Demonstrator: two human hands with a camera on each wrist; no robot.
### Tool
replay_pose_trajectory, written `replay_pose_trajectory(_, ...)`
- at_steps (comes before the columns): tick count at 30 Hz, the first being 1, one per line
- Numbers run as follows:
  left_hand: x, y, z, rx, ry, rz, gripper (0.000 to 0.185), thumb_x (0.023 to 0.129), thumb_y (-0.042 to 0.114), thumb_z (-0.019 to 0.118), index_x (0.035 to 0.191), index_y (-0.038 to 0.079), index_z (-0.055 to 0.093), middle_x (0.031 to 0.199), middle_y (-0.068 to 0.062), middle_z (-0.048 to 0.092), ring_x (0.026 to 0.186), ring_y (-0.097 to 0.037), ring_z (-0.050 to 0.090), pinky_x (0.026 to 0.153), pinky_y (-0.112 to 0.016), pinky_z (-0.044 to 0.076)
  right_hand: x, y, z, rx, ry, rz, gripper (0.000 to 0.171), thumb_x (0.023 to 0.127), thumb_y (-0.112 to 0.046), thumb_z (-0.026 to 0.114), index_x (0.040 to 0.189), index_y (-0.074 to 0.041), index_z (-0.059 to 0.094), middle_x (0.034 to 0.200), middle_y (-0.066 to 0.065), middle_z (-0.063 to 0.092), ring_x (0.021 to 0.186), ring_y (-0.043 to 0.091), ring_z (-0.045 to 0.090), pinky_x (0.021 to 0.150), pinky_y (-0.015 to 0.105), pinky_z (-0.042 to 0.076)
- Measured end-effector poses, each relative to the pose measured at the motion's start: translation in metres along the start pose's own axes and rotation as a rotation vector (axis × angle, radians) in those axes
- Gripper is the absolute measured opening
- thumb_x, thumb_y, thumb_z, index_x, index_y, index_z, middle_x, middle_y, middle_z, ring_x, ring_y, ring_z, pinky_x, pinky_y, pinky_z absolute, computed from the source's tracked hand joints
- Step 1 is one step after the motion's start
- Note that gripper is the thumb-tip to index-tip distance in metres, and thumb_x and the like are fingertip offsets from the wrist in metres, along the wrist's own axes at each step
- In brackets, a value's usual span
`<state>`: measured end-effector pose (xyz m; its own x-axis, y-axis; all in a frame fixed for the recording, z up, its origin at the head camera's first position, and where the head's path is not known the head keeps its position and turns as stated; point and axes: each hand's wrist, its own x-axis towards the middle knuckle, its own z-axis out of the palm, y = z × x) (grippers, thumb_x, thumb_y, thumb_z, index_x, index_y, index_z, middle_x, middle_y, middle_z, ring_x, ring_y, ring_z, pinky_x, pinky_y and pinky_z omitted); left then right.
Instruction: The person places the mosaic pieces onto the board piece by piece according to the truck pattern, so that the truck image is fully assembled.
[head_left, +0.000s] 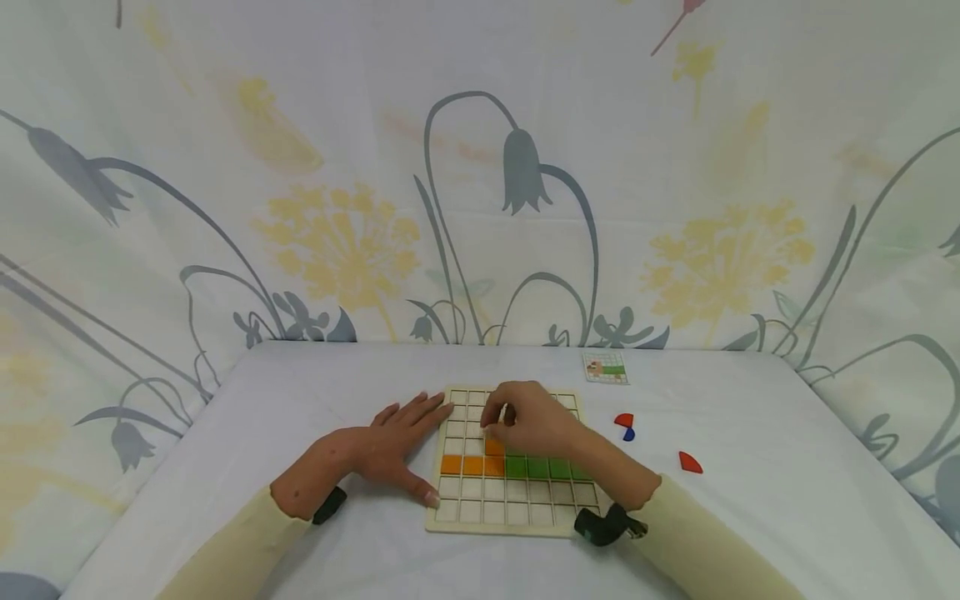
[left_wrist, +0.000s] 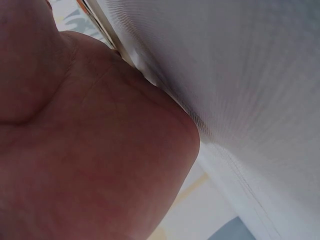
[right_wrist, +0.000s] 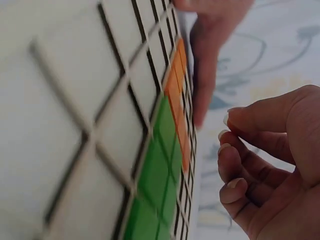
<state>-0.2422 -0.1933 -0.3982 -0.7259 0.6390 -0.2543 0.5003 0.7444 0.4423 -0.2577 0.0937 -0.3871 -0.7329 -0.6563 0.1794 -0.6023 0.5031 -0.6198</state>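
Note:
A pale grid board [head_left: 480, 529] lies on the white table. Orange tiles [head_left: 472, 466] and green tiles [head_left: 538, 468] sit side by side in one of its rows, and another orange tile [head_left: 494, 447] is in the row behind. My left hand [head_left: 397, 446] rests spread at the board's left edge, its thumb by the near corner. Over the board is my right hand [head_left: 536, 417], with bent fingers above the orange tiles. In the right wrist view its fingertips [right_wrist: 235, 187] are off the board, with nothing visible between them. My right forearm hides part of the grid.
Right of the board lie a red quarter-circle piece [head_left: 624, 419], a small blue piece [head_left: 628, 434] touching it, and another red piece [head_left: 691, 462] farther right. A small printed card [head_left: 606, 367] lies behind. A flower-printed cloth [head_left: 480, 250] hangs at the table's far edge.

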Motion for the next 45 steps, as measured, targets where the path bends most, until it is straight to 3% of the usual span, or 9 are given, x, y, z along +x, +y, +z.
replay_pose_trajectory(6, 0.005, -0.01, 0.007, 0.008, 0.031, 0.026, 0.132, 0.076, 0.08, 0.079, 0.173, 0.021, 0.009, 0.179, -0.006, 0.0, 0.164, -0.035, -0.003, 0.127, -0.066, 0.003, -0.029, 0.037, -0.039, -0.033, 0.093, 0.067, 0.004, 0.099, -0.008, 0.074, 0.098, -0.009, 0.078, 0.089, -0.004, 0.07, 0.069, 0.012, 0.061, 0.063, 0.029, 0.052)
replay_pose_trajectory(11, 0.01, -0.02, 0.015, 0.001, 0.052, 0.057, 0.132, 0.076, 0.081, 0.078, 0.173, 0.025, 0.008, 0.179, -0.006, 0.0, 0.164, -0.036, -0.003, 0.125, -0.069, 0.004, -0.057, 0.069, -0.075, -0.113, 0.157, 0.178, 0.006, 0.098, -0.006, 0.073, 0.1, -0.007, 0.079, 0.091, -0.001, 0.072, 0.072, 0.014, 0.061, 0.062, 0.03, 0.051)
replay_pose_trajectory(15, 0.008, -0.014, 0.012, 0.0, 0.04, 0.034, 0.132, 0.077, 0.079, 0.079, 0.173, 0.021, 0.009, 0.179, -0.007, 0.001, 0.164, -0.037, -0.002, 0.126, -0.067, 0.005, -0.076, 0.093, -0.1, -0.115, 0.151, 0.267, 0.006, 0.098, -0.007, 0.074, 0.102, -0.006, 0.078, 0.092, 0.001, 0.072, 0.074, 0.017, 0.06, 0.064, 0.03, 0.052)
replay_pose_trajectory(19, 0.003, -0.003, 0.005, 0.009, 0.011, -0.003, 0.129, 0.08, 0.072, 0.082, 0.172, 0.016, 0.011, 0.179, -0.009, 0.001, 0.165, -0.035, -0.002, 0.128, -0.064, 0.004, -0.086, 0.111, -0.114, -0.038, 0.058, 0.293, 0.01, 0.096, -0.008, 0.077, 0.106, -0.005, 0.077, 0.096, 0.002, 0.072, 0.079, 0.019, 0.061, 0.068, 0.028, 0.053)
replay_pose_trajectory(22, 0.001, 0.001, 0.003, 0.025, 0.006, -0.023, 0.128, 0.082, 0.068, 0.083, 0.172, 0.014, 0.011, 0.179, -0.009, 0.001, 0.165, -0.034, -0.002, 0.129, -0.062, 0.005, -0.09, 0.119, -0.116, 0.035, -0.045, 0.294, 0.013, 0.094, -0.012, 0.08, 0.106, -0.007, 0.077, 0.097, 0.002, 0.071, 0.082, 0.02, 0.062, 0.072, 0.027, 0.054)
replay_pose_trajectory(25, 0.001, 0.001, 0.002, 0.035, 0.007, -0.026, 0.127, 0.083, 0.066, 0.083, 0.172, 0.014, 0.01, 0.179, -0.009, 0.001, 0.165, -0.034, -0.002, 0.129, -0.062, 0.006, -0.09, 0.122, -0.114, 0.036, -0.095, 0.285, 0.012, 0.092, -0.015, 0.082, 0.101, -0.009, 0.077, 0.092, 0.001, 0.07, 0.081, 0.018, 0.062, 0.073, 0.026, 0.053)
replay_pose_trajectory(34, 0.001, -0.005, 0.005, -0.014, 0.027, 0.044, 0.131, 0.078, 0.078, 0.079, 0.173, 0.019, 0.01, 0.179, -0.008, 0.001, 0.164, -0.037, -0.003, 0.126, -0.067, 0.004, -0.083, 0.117, -0.104, -0.112, -0.069, 0.264, 0.019, 0.089, -0.011, 0.086, 0.085, -0.013, 0.067, 0.08, -0.004, 0.063, 0.071, 0.012, 0.06, 0.068, 0.026, 0.052)
replay_pose_trajectory(40, 0.001, -0.004, 0.004, -0.023, 0.016, 0.035, 0.132, 0.078, 0.077, 0.08, 0.173, 0.018, 0.011, 0.179, -0.008, 0.0, 0.164, -0.035, -0.003, 0.127, -0.065, 0.003, -0.076, 0.107, -0.098, -0.117, -0.052, 0.248, 0.019, 0.09, -0.001, 0.08, 0.087, -0.012, 0.066, 0.079, -0.003, 0.061, 0.073, 0.014, 0.058, 0.068, 0.027, 0.052)
replay_pose_trajectory(45, 0.003, -0.007, 0.006, -0.027, 0.025, 0.044, 0.132, 0.078, 0.079, 0.078, 0.173, 0.019, 0.009, 0.179, -0.007, 0.0, 0.164, -0.036, -0.003, 0.126, -0.067, 0.004, -0.067, 0.093, -0.093, -0.095, -0.029, 0.169, 0.016, 0.091, 0.002, 0.079, 0.091, -0.01, 0.069, 0.085, -0.004, 0.063, 0.078, 0.014, 0.059, 0.074, 0.027, 0.053)
